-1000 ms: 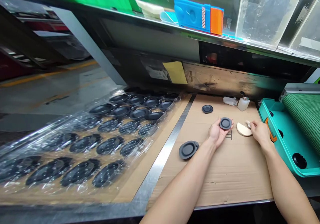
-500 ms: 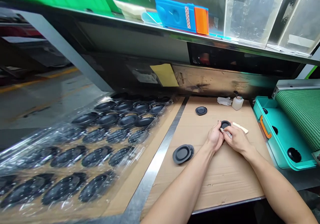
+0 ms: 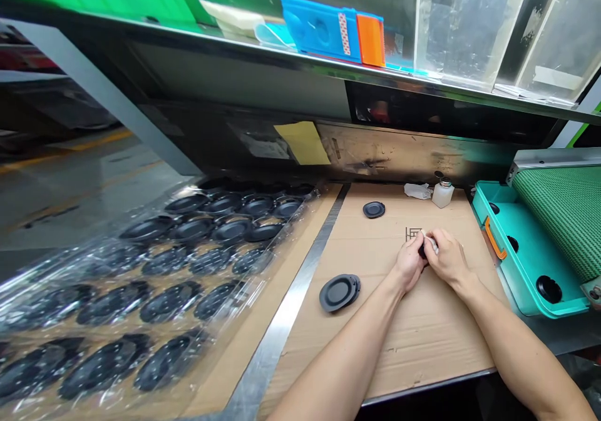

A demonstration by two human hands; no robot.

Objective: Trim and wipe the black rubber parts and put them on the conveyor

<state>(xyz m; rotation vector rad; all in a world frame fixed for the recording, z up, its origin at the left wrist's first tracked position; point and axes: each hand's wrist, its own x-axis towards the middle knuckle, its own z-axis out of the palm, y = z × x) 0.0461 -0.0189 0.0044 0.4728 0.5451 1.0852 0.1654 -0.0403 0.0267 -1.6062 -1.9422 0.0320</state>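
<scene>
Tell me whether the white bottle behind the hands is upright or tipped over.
Upright: the white bottle stands on its base on the cardboard, dark cap uppermost, beside a crumpled white cloth.

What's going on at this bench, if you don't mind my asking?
A person at a cardboard-covered bench has their left hand and right hand close together around a small black disc, mostly hidden, with a pale pad against it. Another disc lies farther along the cardboard, a small stack of discs sits to the left, and many more lie in rows under clear plastic.
</scene>
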